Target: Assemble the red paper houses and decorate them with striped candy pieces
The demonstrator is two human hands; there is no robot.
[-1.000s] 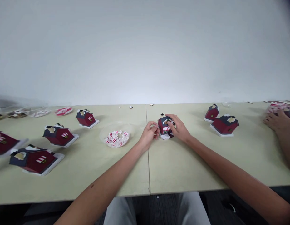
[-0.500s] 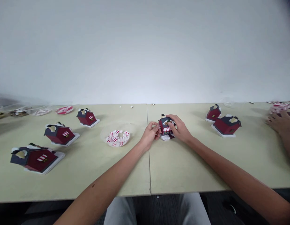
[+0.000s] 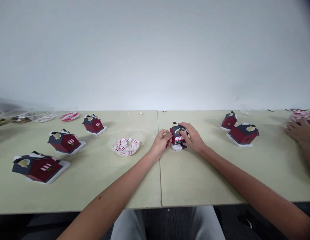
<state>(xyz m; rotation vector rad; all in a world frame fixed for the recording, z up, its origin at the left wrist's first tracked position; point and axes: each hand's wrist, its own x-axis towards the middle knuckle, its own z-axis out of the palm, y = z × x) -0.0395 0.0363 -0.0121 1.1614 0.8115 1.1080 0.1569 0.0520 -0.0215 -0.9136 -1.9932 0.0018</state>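
A small red house [image 3: 179, 140] with a dark roof, white trim and a red-and-white striped awning stands on the table near the seam. My right hand [image 3: 193, 136] is wrapped over the roof and right side of this house, gripping it. At its left side my left hand [image 3: 161, 141] is closed, thumb and forefinger pinched together. Whatever those fingertips hold is too small to make out. To the left, a clear round dish [image 3: 126, 147] holds red-and-white striped pieces.
Several similar houses stand at the left, one of them the front house [image 3: 46, 168]; two more, including a red house [image 3: 243, 134], are at the right. Another person's hand [image 3: 298, 130] rests by pink-and-white pieces [image 3: 301, 115]. Small bits [image 3: 141, 113] lie along the wall.
The view has shifted very slightly. Both hands keep nearly the same places at the house, which is turned or tilted a little.
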